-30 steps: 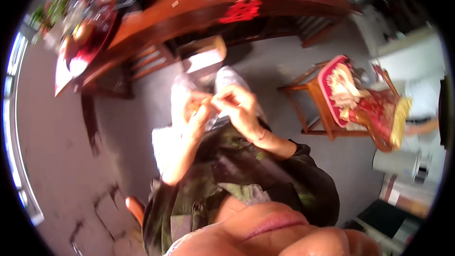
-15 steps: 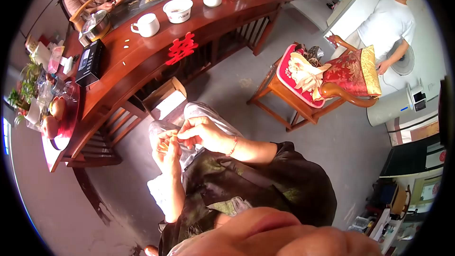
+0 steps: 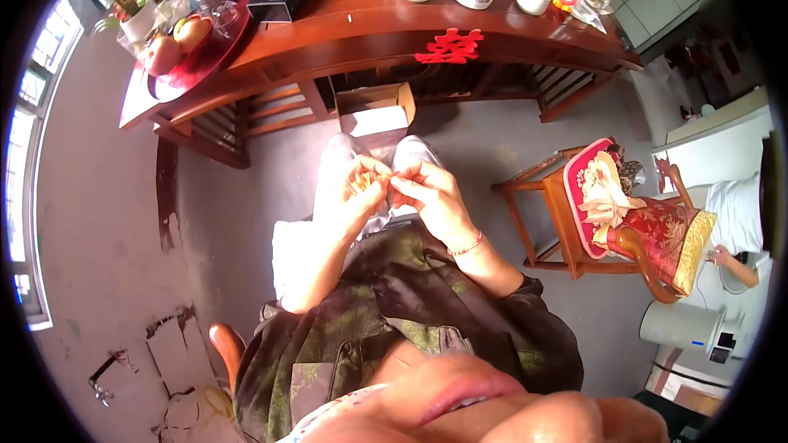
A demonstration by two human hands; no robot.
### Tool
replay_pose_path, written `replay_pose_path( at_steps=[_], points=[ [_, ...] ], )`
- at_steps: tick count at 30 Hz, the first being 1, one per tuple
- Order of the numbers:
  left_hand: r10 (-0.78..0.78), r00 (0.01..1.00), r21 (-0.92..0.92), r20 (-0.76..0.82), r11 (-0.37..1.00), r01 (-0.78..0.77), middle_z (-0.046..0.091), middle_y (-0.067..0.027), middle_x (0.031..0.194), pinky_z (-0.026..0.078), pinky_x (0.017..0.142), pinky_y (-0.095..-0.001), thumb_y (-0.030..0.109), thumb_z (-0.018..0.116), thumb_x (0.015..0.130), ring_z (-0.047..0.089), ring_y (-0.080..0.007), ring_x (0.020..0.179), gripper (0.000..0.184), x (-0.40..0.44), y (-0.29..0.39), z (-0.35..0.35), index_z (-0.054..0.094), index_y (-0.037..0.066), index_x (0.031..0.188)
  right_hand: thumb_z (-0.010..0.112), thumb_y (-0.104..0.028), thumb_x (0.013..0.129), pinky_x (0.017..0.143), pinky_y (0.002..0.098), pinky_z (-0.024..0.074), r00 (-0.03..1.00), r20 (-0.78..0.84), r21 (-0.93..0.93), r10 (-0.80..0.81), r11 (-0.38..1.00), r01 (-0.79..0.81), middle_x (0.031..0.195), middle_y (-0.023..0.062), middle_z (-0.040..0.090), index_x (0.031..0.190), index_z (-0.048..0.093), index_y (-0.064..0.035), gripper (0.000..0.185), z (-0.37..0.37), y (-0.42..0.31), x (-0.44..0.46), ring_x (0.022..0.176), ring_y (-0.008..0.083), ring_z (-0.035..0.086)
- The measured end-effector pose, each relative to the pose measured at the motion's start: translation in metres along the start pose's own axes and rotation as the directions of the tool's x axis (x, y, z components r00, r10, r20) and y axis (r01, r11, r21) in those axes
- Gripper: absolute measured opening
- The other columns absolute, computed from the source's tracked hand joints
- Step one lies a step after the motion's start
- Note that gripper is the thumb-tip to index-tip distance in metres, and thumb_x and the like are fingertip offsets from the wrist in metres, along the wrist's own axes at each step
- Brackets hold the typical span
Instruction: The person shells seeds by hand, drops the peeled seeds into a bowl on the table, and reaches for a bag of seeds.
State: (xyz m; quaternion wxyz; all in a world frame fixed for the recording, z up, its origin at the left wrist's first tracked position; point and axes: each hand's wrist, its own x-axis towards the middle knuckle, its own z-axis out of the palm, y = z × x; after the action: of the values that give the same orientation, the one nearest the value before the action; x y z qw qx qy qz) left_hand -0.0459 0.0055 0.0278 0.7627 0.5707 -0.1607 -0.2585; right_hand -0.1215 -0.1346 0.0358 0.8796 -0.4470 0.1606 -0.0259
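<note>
1. Your left hand (image 3: 365, 190) is half curled, palm up, cupping a small cluster of orange-yellow pieces (image 3: 361, 183).
2. These pieces look slim and short, bunched loosely across your curled fingers; strong light brightens them, and they are too small for you to count or identify here.
3. They sit above your lap, near your knees and well apart from the worktop (image 3: 279, 47).
4. Your right hand (image 3: 428, 195) has its thumb and forefinger drawn into a pinch, meeting your left fingertips; whether a piece is between them is too small to make out.
5. A thin red bracelet (image 3: 466, 244) circles your right wrist.
6. Past your knees, a cardboard box (image 3: 375, 108) stands with its top uncovered, showing a white surface inside.
</note>
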Motion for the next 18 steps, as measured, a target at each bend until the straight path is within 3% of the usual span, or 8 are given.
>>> replay_pose_path(
  at_steps=[2, 4, 6, 8, 9, 13, 18],
  points=[
    [0.032, 0.999, -0.014, 0.012, 0.999, -0.032, 0.053, 0.0021, 0.066, 0.032, 0.045, -0.0171, 0.01, 0.059, 0.086, 0.044, -0.0035, 0.05, 0.012, 0.001, -0.003, 0.0, 0.057, 0.002, 0.094, 0.062, -0.002, 0.088, 0.065, 0.0238, 0.0537, 0.998, 0.027, -0.042, -0.062, 0.997, 0.063, 0.082, 0.0081, 0.065, 0.093, 0.059, 0.0024, 0.007, 0.004, -0.001, -0.001, 0.07, 0.0126, 0.063],
    [0.053, 0.998, -0.013, -0.025, 0.998, -0.054, 0.057, -0.0001, 0.069, 0.033, 0.045, -0.0168, 0.009, 0.057, 0.086, 0.045, -0.0038, 0.051, 0.012, 0.002, -0.007, 0.002, 0.057, 0.001, 0.095, 0.062, 0.001, 0.087, 0.066, 0.0237, 0.0544, 0.975, 0.005, -0.21, -0.223, 0.953, 0.22, 0.083, 0.0092, 0.065, 0.094, 0.058, 0.0045, 0.009, 0.009, -0.001, -0.002, 0.071, 0.012, 0.064],
    [0.077, 0.997, -0.082, -0.012, 0.994, -0.077, 0.059, -0.0019, 0.071, 0.034, 0.046, -0.0167, 0.008, 0.056, 0.086, 0.045, -0.0041, 0.051, 0.011, 0.004, -0.012, 0.002, 0.057, 0.001, 0.096, 0.062, 0.002, 0.087, 0.066, 0.0225, 0.0542, 0.965, 0.006, -0.23, -0.261, 0.939, 0.255, 0.085, 0.0085, 0.065, 0.097, 0.059, 0.0059, 0.011, 0.01, 0.003, -0.003, 0.071, 0.0114, 0.064],
    [0.101, 0.995, -0.15, 0.0, 0.984, -0.099, 0.061, -0.0036, 0.073, 0.034, 0.046, -0.0166, 0.007, 0.055, 0.087, 0.046, -0.0044, 0.052, 0.011, 0.005, -0.011, 0.002, 0.057, 0.001, 0.096, 0.063, 0.001, 0.087, 0.067, 0.0224, 0.0541, 0.884, -0.007, -0.471, -0.467, 0.782, 0.409, 0.085, 0.0069, 0.066, 0.1, 0.062, 0.0057, 0.013, 0.017, 0.005, -0.005, 0.071, 0.0111, 0.065],
    [0.089, 0.996, -0.183, 0.013, 0.979, -0.085, 0.06, -0.0022, 0.075, 0.037, 0.049, -0.0163, 0.007, 0.058, 0.088, 0.047, -0.0034, 0.054, 0.01, 0.004, -0.008, 0.003, 0.056, 0.001, 0.095, 0.063, 0.002, 0.087, 0.068, 0.0227, 0.0536, 0.85, -0.004, -0.482, -0.526, 0.746, 0.459, 0.088, 0.007, 0.066, 0.101, 0.064, 0.0047, 0.014, 0.014, 0.011, -0.002, 0.074, 0.0108, 0.065],
    [0.064, 0.998, -0.215, -0.027, 0.974, -0.068, 0.058, -0.0005, 0.076, 0.037, 0.049, -0.0145, 0.007, 0.059, 0.089, 0.047, -0.0013, 0.056, 0.01, 0.004, -0.01, 0.01, 0.054, 0.001, 0.095, 0.062, 0.004, 0.085, 0.067, 0.0235, 0.052, 0.774, 0.023, -0.611, -0.633, 0.604, 0.512, 0.091, 0.0099, 0.067, 0.098, 0.066, 0.0033, 0.013, 0.011, 0.015, 0.001, 0.079, 0.0128, 0.064],
    [0.054, 0.995, -0.182, -0.086, 0.981, -0.069, 0.058, 0.0002, 0.076, 0.036, 0.047, -0.0141, 0.005, 0.059, 0.089, 0.047, -0.0009, 0.054, 0.008, 0.006, -0.009, 0.016, 0.054, 0.002, 0.094, 0.062, 0.002, 0.086, 0.068, 0.0228, 0.0515, 0.732, 0.019, -0.65, -0.681, 0.548, 0.527, 0.09, 0.0089, 0.067, 0.098, 0.066, 0.0033, 0.012, 0.011, 0.018, 0.006, 0.079, 0.012, 0.064]
  ],
)
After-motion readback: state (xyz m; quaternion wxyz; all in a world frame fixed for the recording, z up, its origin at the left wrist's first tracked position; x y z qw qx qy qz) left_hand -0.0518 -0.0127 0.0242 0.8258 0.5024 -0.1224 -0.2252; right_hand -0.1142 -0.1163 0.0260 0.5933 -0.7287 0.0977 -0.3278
